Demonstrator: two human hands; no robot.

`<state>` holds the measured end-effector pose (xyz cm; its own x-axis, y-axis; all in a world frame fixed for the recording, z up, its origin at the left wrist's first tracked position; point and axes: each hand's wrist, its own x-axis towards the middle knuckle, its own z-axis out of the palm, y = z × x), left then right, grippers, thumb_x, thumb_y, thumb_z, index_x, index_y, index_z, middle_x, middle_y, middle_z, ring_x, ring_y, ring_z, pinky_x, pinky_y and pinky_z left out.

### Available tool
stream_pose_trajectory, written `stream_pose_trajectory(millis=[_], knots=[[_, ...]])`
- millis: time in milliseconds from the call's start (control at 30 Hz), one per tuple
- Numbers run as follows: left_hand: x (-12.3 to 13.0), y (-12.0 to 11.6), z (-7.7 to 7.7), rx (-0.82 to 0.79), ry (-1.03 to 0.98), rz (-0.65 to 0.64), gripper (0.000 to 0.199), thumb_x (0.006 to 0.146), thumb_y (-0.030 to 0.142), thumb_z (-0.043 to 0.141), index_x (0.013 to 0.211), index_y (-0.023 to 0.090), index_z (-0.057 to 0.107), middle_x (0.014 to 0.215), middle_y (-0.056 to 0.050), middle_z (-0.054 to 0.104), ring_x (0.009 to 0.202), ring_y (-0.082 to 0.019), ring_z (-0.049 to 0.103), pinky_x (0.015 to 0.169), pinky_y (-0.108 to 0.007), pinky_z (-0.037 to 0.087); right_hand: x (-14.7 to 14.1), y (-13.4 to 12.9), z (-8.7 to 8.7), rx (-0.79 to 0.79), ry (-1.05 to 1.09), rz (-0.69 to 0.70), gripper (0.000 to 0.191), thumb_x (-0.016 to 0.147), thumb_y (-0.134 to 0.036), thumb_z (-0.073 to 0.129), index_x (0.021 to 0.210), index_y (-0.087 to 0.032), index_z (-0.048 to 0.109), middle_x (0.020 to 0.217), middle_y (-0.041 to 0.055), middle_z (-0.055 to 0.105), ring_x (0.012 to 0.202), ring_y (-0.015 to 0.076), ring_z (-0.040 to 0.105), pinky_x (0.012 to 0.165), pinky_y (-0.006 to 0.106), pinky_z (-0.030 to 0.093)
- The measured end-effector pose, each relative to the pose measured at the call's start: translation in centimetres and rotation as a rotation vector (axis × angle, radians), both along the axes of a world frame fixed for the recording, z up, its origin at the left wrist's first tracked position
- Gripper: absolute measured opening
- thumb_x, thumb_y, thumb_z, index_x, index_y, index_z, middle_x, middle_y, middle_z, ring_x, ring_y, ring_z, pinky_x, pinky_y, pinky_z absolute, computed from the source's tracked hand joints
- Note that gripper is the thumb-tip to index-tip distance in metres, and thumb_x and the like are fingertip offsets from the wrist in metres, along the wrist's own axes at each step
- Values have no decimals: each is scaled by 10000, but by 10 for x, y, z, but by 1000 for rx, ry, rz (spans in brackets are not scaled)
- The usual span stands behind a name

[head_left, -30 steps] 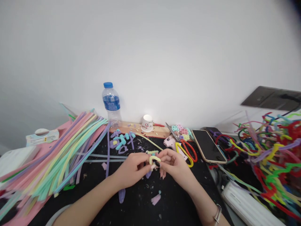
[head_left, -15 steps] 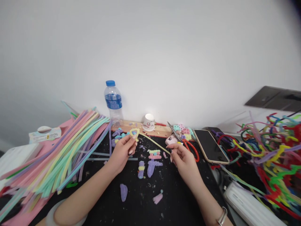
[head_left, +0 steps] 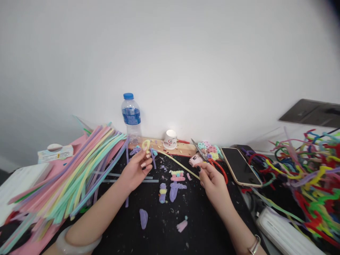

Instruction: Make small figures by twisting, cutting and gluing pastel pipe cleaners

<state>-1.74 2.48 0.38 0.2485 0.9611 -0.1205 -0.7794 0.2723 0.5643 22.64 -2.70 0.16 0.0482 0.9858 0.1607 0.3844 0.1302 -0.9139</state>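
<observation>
Pinched between thumb and finger of my left hand (head_left: 139,166) is a small yellow loop (head_left: 146,145), held upright above the black mat. My right hand (head_left: 211,177) pinches the lower right end of a straight pale yellow pipe cleaner (head_left: 180,164), whose other end reaches up toward the loop. Whether the two join is not clear. Between and below the hands lie a striped pink and yellow piece (head_left: 177,176), a purple piece (head_left: 174,191), a purple and yellow piece (head_left: 163,193), a purple oval (head_left: 143,218) and a pink piece (head_left: 182,225).
Pastel pipe cleaners (head_left: 87,170) are heaped at left, a tangle of colourful ones (head_left: 313,177) at right. A bottle (head_left: 131,117) and paper cup (head_left: 170,140) stand by the wall. Red-handled scissors (head_left: 219,169), a phone (head_left: 240,166) and a white power strip (head_left: 284,232) lie at right.
My left hand has turned, tilting the yellow loop, and its lower fingers have loosened. My hands are slightly farther apart. The whole view has shifted a little.
</observation>
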Motion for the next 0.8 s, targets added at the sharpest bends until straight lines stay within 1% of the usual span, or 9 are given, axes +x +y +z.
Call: stream_pose_trajectory(millis=[100, 233, 300, 433, 533, 633, 700, 733, 800], knots=[[-8, 5, 0, -25, -105, -13, 130, 867, 139, 503, 737, 136, 491, 655, 45, 436, 433, -19, 375, 404, -139, 336, -1, -1, -1, 46, -76, 12, 179, 845, -219, 421, 991, -188, 518, 655, -17, 422, 554, 137, 420, 512, 247, 338], [-12, 8, -1, -40, -132, 6, 136, 865, 147, 505, 731, 139, 481, 648, 46, 437, 434, -25, 381, 406, -145, 345, -2, -3, 0, 32, -183, 6, 185, 873, -247, 391, 981, -195, 531, 564, -42, 356, 474, 133, 361, 460, 250, 281], [-11, 8, 0, -47, -88, 14, 132, 844, 152, 540, 728, 142, 479, 641, 50, 431, 432, -23, 374, 403, -142, 337, -3, -3, 3, 75, -221, -2, 191, 870, -242, 400, 998, -197, 534, 581, -28, 404, 490, 140, 395, 472, 254, 309], [-4, 6, -1, 10, 42, 13, 143, 796, 198, 623, 748, 149, 498, 660, 54, 448, 436, -14, 353, 396, -129, 307, -6, -3, 6, 174, -317, -1, 237, 822, -205, 456, 1043, -199, 540, 812, 53, 576, 634, 170, 524, 560, 274, 406], [2, 6, -4, 71, 175, 37, 198, 766, 264, 665, 733, 149, 508, 670, 57, 453, 444, -5, 340, 411, -121, 300, -7, -1, 5, 118, -412, -36, 159, 835, -232, 446, 933, -204, 568, 637, 17, 572, 549, 171, 524, 554, 287, 407], [8, 5, -7, 126, 296, 39, 218, 749, 297, 682, 724, 141, 531, 659, 59, 449, 447, -2, 327, 417, -120, 285, -10, 2, 4, 164, -486, -32, 175, 841, -204, 420, 954, -204, 553, 716, 36, 607, 618, 184, 554, 597, 294, 409], [11, 3, -6, 151, 336, 26, 203, 726, 270, 706, 723, 130, 560, 614, 65, 430, 445, -6, 325, 421, -126, 276, -15, 6, 4, 193, -547, -11, 119, 837, -203, 434, 848, -199, 553, 765, 51, 607, 666, 190, 553, 607, 291, 395], [13, 2, -6, 165, 355, 10, 204, 713, 266, 717, 719, 120, 575, 604, 61, 438, 445, -9, 329, 422, -135, 278, -18, 7, 5, 191, -586, -7, 139, 844, -216, 435, 748, -199, 535, 724, 48, 592, 651, 189, 542, 595, 288, 380], [15, -1, -3, 193, 392, -52, 221, 685, 269, 736, 683, 101, 592, 570, 51, 445, 452, -24, 350, 430, -154, 284, -24, 11, 8, 176, -658, -3, 286, 867, -246, 415, 586, -204, 446, 610, 30, 538, 590, 178, 507, 560, 281, 341]])
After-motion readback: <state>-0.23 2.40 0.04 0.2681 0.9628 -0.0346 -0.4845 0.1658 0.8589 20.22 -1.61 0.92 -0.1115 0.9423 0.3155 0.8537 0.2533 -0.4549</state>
